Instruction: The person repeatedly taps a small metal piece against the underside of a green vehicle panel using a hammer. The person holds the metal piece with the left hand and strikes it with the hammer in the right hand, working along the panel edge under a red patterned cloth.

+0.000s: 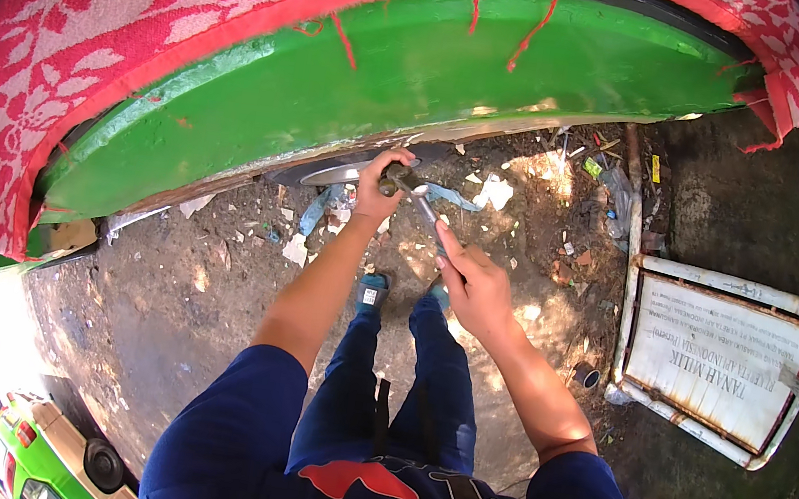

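A hammer [425, 211] with a silver shaft and a dark metal head is held out in front of me, above the littered ground. My right hand [476, 285] is closed round the lower part of its handle. My left hand [377, 189] is closed at the head end, its fingers bent about the dark metal; part of the head is hidden by them. Just beyond my hands stands the green painted body of a vehicle [288, 99], with a wheel [334, 173] under its lower edge.
A red and pink floral cloth [94, 38] drapes over the vehicle. Paper scraps [495, 192] and rubbish litter the dirt ground. To the right lies a white sign in a rusty pipe frame [728, 283], and a short pipe piece [586, 375]. Another green vehicle [54, 457] stands at lower left.
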`<state>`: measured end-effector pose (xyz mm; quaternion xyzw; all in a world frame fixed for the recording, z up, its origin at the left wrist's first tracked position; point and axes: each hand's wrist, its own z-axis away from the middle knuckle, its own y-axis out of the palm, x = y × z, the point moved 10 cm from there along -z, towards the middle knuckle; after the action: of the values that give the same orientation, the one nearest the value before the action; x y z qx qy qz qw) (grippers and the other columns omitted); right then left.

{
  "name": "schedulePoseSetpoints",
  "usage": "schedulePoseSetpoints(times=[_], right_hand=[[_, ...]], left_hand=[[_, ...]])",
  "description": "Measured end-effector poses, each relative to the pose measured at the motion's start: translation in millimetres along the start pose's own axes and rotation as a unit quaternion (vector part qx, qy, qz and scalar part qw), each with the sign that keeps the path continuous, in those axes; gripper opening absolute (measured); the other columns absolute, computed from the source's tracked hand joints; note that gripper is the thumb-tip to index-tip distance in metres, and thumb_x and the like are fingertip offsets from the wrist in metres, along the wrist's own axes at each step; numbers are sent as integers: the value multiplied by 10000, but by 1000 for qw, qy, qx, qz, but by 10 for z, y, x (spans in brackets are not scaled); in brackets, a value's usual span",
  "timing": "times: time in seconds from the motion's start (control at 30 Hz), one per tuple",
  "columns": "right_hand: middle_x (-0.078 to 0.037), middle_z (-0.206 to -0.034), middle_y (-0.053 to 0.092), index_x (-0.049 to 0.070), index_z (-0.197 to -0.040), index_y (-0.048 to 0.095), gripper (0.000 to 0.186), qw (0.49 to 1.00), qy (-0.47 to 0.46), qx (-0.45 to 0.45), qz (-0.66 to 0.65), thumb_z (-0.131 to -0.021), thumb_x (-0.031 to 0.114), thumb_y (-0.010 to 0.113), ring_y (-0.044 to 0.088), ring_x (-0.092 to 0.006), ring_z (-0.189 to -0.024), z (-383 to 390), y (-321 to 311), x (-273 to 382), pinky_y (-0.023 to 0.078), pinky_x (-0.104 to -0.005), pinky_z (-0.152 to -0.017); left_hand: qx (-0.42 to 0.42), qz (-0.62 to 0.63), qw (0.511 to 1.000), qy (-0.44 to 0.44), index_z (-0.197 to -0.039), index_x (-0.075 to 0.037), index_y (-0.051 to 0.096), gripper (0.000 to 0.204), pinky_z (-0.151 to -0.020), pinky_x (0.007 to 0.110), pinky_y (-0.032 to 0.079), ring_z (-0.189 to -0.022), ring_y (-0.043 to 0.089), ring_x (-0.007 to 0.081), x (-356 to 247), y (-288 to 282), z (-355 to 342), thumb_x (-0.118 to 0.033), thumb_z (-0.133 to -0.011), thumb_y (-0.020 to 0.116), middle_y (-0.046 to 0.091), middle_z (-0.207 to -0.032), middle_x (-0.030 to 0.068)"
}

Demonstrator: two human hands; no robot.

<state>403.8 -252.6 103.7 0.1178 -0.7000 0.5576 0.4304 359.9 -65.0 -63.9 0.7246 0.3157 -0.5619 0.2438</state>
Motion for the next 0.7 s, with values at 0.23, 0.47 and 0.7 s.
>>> schedulePoseSetpoints(times=[0.23, 0.47, 0.7], right_hand=[[-151, -818, 636, 137, -1414, 571, 517, 988, 118, -39, -88, -914, 35, 658, 590, -238, -697, 296, -121, -475, 502, -321, -689], [-88, -819, 655, 71, -1437, 533, 524, 976, 167, -68, -125, -926, 18, 638, 522, -89, -718, 410, -167, -638, 480, -247, -694], [-193, -1088, 731, 22, -1416, 538, 495, 956, 226, -76, -172, -927, 11, 610, 682, -154, -901, 501, -201, -793, 518, -283, -838]], left_hand=[[-2, -76, 997, -16, -1006, -42, 607, 335, -936, 337, 500, -1069, 660, 262, -75, 103, 42, 75, -709, 708, 683, -1125, 127], [-13, -14, 1000, -10, -973, -25, 604, 282, -975, 359, 472, -1099, 648, 249, -93, 3, -133, 93, -726, 673, 690, -1156, 134], [-129, 161, 967, -148, -964, -58, 594, 304, -923, 315, 449, -1101, 603, 212, 321, -394, -130, 129, -726, 569, 690, -1168, 124]])
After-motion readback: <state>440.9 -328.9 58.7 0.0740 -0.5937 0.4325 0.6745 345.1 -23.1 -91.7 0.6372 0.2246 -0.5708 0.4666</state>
